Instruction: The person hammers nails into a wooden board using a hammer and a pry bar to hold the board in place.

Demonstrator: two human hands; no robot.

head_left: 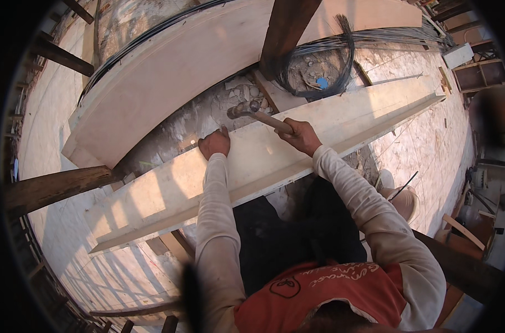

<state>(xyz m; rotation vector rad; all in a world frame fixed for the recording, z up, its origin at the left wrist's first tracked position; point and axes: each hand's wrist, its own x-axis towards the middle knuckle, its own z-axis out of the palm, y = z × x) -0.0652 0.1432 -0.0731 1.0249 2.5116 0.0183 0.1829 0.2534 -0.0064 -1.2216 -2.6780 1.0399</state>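
A long pale plywood board (252, 152) with a raised strip along its near edge lies across in front of me. My left hand (215, 143) is closed at the board's far edge, its thumb pointing up. What its fingers hold, if anything, is hidden. In my right hand (300, 137) is a hammer (272, 120), gripped by its wooden handle. The metal head is raised over the far edge, to the right of my left hand and apart from it.
Beyond a gap with rubble (208, 114) stands a second long plywood panel (169, 77). A wooden post (288, 33) rises at the back, beside a coil of thin wire (349, 61). Another timber (58, 188) juts in from the left. A bucket-like container (402, 201) sits at right.
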